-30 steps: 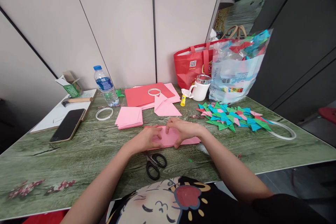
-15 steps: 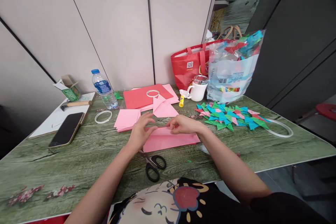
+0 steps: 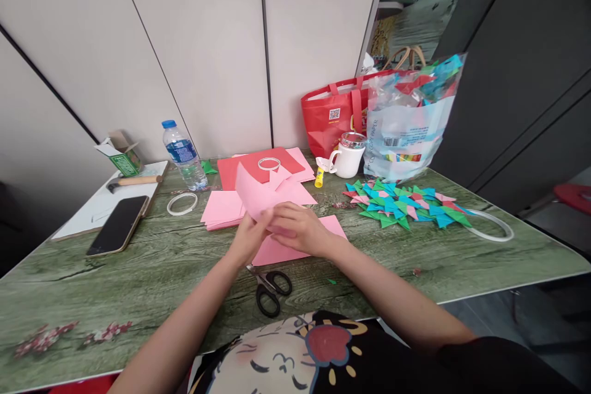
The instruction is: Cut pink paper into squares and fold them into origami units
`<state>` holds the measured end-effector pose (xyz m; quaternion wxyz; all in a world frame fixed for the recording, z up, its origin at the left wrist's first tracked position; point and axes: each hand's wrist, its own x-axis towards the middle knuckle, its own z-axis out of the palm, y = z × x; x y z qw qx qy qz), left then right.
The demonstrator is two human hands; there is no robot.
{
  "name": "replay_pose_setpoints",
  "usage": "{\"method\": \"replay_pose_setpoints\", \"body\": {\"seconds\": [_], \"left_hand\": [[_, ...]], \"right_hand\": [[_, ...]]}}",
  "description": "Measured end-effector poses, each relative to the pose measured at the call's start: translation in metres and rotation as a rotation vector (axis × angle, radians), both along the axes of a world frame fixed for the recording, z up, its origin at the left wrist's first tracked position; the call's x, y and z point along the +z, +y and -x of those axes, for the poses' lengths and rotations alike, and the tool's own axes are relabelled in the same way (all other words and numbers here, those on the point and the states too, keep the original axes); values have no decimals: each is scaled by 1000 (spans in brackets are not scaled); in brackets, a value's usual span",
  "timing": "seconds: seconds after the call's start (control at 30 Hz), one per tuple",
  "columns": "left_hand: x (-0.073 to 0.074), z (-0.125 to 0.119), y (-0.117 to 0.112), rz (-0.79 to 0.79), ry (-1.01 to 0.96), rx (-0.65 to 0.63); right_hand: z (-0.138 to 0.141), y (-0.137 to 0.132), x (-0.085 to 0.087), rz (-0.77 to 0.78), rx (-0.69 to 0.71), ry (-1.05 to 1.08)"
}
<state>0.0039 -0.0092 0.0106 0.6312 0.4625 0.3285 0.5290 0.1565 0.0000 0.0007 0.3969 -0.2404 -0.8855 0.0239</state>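
A sheet of pink paper [image 3: 253, 192] is raised and tilted up between my hands. My left hand [image 3: 249, 240] grips its lower edge, thumb on top. My right hand [image 3: 298, 228] is closed on the same sheet from the right, its fingers over the paper. Beneath them lies another pink sheet [image 3: 281, 253] on the table. Black-handled scissors [image 3: 272, 289] rest just below, their blade tips near my left wrist. Behind my left hand is a stack of pink squares [image 3: 221, 206]. A folded pink piece [image 3: 295, 191] lies beyond my right hand.
Red paper [image 3: 231, 172] with a tape roll [image 3: 269, 164] lies at the back. Left stand a water bottle [image 3: 184, 157], another tape roll [image 3: 181, 204], a phone [image 3: 117, 226] and a hammer [image 3: 136, 181]. Right are a glue stick [image 3: 319, 176], a mug [image 3: 349, 157] and folded paper pieces [image 3: 401, 200].
The pink sheet has been lifted off the table and tipped upright. My right hand has moved left toward my left hand, and both now close on the sheet.
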Motion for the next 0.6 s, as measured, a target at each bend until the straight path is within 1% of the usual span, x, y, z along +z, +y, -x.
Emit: {"method": "replay_pose_setpoints", "body": {"seconds": [0.07,0.13,0.2,0.27,0.37,0.43,0.5,0.6], "left_hand": [[6,4,3,95,-117,134],[12,10,7,127,-186,216],[17,16,11,130,-186,293],[19,20,14,133,-165,336],[20,24,16,146,-164,366],[20,25,18,165,-166,382],[19,24,18,187,-157,364],[17,21,17,195,-150,280]], "right_hand": [[0,-1,2,-42,44,-119],[-4,-1,6,-55,27,-196],[-9,0,11,-37,-25,-230],[-13,0,14,2,-60,-232],[-17,0,16,70,-66,-233],[-17,0,14,119,-66,-212],[-16,2,10,178,-73,-127],[-13,6,6,285,-70,94]]}}
